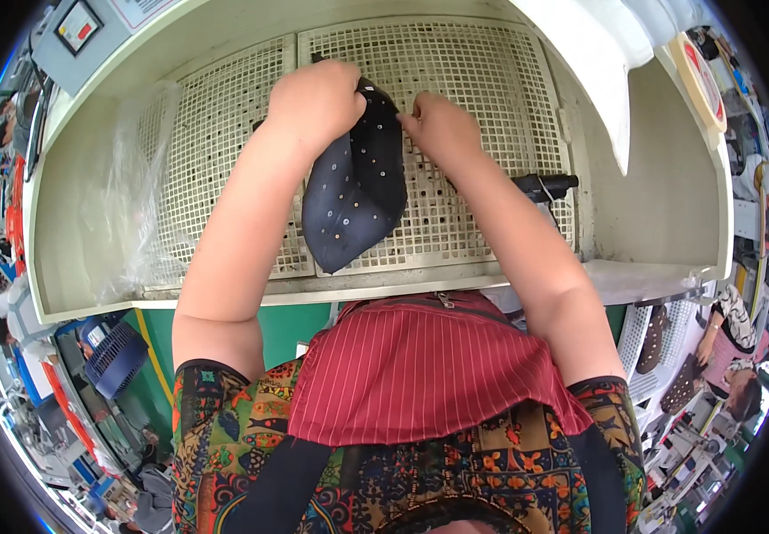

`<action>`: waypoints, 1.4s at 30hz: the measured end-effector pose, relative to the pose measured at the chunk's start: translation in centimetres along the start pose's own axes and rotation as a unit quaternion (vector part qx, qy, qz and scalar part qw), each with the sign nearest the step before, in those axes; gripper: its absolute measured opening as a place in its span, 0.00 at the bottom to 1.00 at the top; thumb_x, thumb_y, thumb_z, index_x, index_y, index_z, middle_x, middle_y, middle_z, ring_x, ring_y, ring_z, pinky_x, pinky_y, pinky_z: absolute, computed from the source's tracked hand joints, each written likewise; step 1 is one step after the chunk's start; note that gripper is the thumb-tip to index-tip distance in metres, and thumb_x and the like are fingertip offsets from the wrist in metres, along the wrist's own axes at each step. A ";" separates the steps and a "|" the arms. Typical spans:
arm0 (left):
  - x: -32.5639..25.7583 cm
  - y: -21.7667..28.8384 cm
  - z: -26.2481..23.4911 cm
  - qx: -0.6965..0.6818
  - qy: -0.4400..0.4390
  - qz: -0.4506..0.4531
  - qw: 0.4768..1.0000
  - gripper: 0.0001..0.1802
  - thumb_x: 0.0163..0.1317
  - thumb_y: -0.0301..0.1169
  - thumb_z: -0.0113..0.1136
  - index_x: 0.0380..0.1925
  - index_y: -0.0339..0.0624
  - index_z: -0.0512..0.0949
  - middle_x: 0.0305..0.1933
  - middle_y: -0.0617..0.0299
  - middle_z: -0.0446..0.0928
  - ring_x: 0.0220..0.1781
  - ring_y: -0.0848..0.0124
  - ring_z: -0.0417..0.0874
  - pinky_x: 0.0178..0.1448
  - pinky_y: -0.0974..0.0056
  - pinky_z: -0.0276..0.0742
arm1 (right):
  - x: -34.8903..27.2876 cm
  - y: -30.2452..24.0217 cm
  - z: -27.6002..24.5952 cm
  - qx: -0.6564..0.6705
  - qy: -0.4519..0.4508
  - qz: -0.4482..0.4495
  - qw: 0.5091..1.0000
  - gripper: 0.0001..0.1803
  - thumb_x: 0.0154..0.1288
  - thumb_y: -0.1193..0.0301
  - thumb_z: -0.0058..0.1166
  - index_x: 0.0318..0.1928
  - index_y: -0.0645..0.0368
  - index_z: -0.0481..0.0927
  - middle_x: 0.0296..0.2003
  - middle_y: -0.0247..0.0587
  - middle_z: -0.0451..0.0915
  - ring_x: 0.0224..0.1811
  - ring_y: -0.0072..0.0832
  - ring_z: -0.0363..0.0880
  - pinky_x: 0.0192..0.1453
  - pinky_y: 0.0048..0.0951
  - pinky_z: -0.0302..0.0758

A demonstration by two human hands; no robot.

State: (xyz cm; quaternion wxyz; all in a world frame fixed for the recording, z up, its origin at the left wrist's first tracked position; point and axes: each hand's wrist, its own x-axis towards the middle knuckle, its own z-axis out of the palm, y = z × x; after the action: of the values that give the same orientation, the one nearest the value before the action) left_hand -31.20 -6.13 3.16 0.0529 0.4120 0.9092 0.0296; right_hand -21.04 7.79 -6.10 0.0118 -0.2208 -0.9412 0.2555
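A dark navy shoe upper [353, 200], dotted with small shiny studs, hangs or lies lengthwise over the grid, its pointed end toward me. My left hand [318, 100] is closed on its far left edge, the fingers curled out of sight. At the far right edge of the upper, my right hand [442, 126] pinches with thumb and forefinger; the exact contact is small and partly hidden. Both forearms reach forward over the near lip of the bench.
Cream perforated panels [456, 227] form the work surface inside a low-walled tray bench [660, 214]. A black-handled tool [545, 186] lies right of my right forearm. Clear plastic film [131, 205] hangs at the left. A white duct [589, 53] juts in from the upper right. A switch box [79, 28] stands far left.
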 end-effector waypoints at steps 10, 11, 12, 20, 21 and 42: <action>3.5 0.6 -0.3 0.039 -0.100 -0.015 0.994 0.12 0.51 0.35 0.56 0.35 0.45 0.82 0.37 0.57 0.82 0.42 0.57 0.83 0.45 0.54 0.79 | -10.5 7.4 -6.5 -0.031 0.083 0.022 0.996 0.17 0.61 0.62 0.55 0.45 0.61 0.77 0.43 0.47 0.79 0.41 0.44 0.80 0.43 0.41 0.75; 3.7 1.0 -0.4 0.038 -0.099 -0.012 0.994 0.12 0.51 0.35 0.56 0.35 0.45 0.82 0.37 0.57 0.82 0.42 0.57 0.83 0.45 0.54 0.79 | -12.1 9.4 -7.1 -0.048 0.087 0.041 0.994 0.17 0.61 0.61 0.55 0.44 0.61 0.77 0.42 0.49 0.79 0.40 0.45 0.80 0.43 0.42 0.75; 3.7 1.2 -0.5 0.038 -0.098 -0.008 0.994 0.12 0.51 0.35 0.56 0.35 0.45 0.82 0.37 0.57 0.82 0.42 0.57 0.83 0.45 0.54 0.79 | -13.5 10.8 -7.3 -0.065 0.091 0.062 0.992 0.18 0.61 0.61 0.55 0.43 0.62 0.77 0.41 0.50 0.80 0.39 0.47 0.80 0.43 0.43 0.75; 4.6 1.9 -1.4 0.036 -0.107 0.000 0.994 0.10 0.52 0.34 0.60 0.34 0.44 0.82 0.36 0.57 0.81 0.42 0.58 0.82 0.44 0.54 0.79 | -15.3 14.7 -5.5 0.162 -0.057 0.270 0.948 0.29 0.59 0.54 0.57 0.50 0.69 0.76 0.40 0.56 0.81 0.43 0.40 0.81 0.48 0.34 0.75; 4.5 1.7 -1.3 0.041 -0.102 0.009 0.994 0.10 0.52 0.34 0.60 0.34 0.45 0.82 0.36 0.57 0.81 0.42 0.58 0.82 0.44 0.54 0.78 | -15.2 14.9 -5.2 0.261 -0.066 0.296 0.917 0.29 0.59 0.56 0.58 0.50 0.69 0.75 0.42 0.54 0.81 0.44 0.37 0.81 0.48 0.33 0.75; 3.7 0.0 0.3 -0.007 -0.061 0.027 0.998 0.10 0.53 0.38 0.63 0.31 0.46 0.78 0.34 0.58 0.81 0.38 0.58 0.81 0.41 0.56 0.76 | -10.9 -1.1 -8.3 0.141 0.000 -0.075 0.987 0.21 0.59 0.68 0.56 0.50 0.65 0.69 0.29 0.53 0.79 0.33 0.50 0.78 0.38 0.43 0.74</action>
State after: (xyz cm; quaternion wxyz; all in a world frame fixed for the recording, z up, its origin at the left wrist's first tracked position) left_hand -33.54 -3.34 2.65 0.1104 0.4371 0.8926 0.0124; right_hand -10.56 6.33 2.65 0.0616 -0.1455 -0.9096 0.3844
